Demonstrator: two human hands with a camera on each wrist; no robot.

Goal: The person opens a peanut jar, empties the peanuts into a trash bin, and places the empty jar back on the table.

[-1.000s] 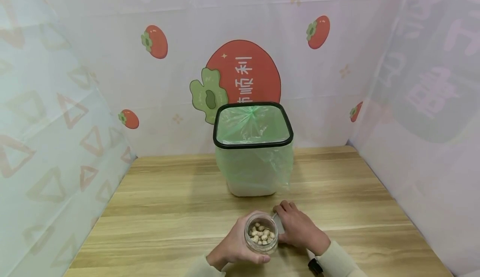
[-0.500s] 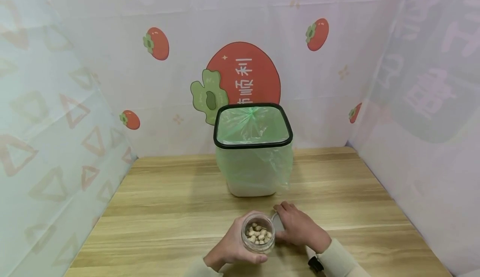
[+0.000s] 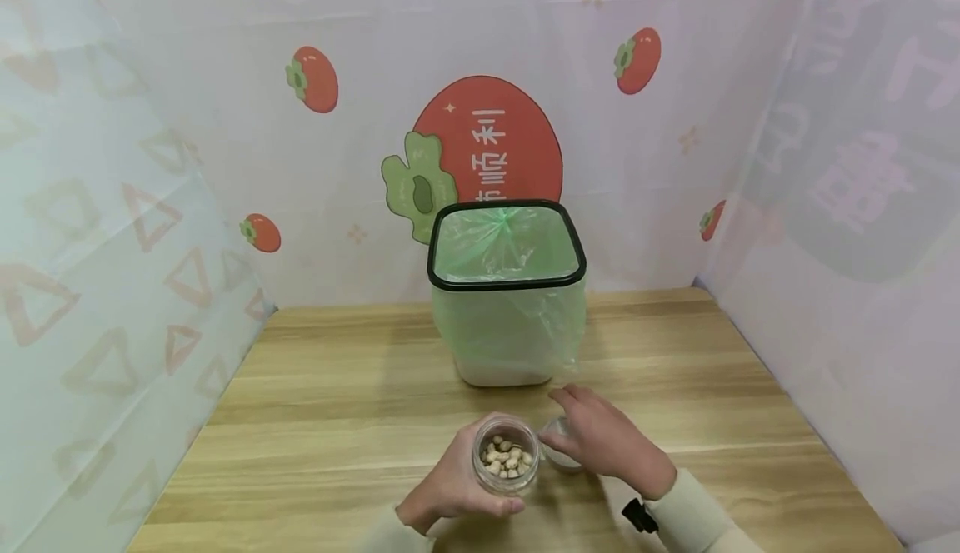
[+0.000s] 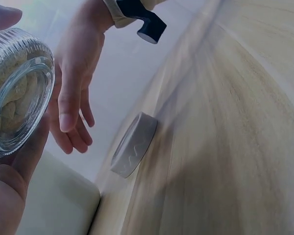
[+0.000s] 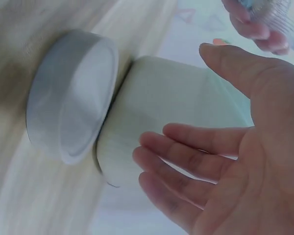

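Note:
A clear glass jar (image 3: 511,486) with peanuts (image 3: 506,458) in it is gripped by my left hand (image 3: 456,480), which wraps its side above the table. In the left wrist view the ribbed jar (image 4: 36,103) shows its base. Just right of it, a grey-white round lid (image 3: 562,455) lies flat on the table, partly covered by my right hand (image 3: 618,443) in the head view. The right wrist view shows the right hand (image 5: 235,161) with fingers spread and nothing in them, apart from the lid (image 5: 71,98).
Behind the hands stands a white bin (image 3: 502,370) with a black rim (image 3: 507,285) and a green plastic liner (image 3: 517,320) hanging over its outside. The wooden table (image 3: 315,436) is bordered by printed cloth walls (image 3: 360,120) at the back and sides.
My right hand has let go of the lid and lifted off it, leaving it on the table. The left hand has moved slightly left with the jar.

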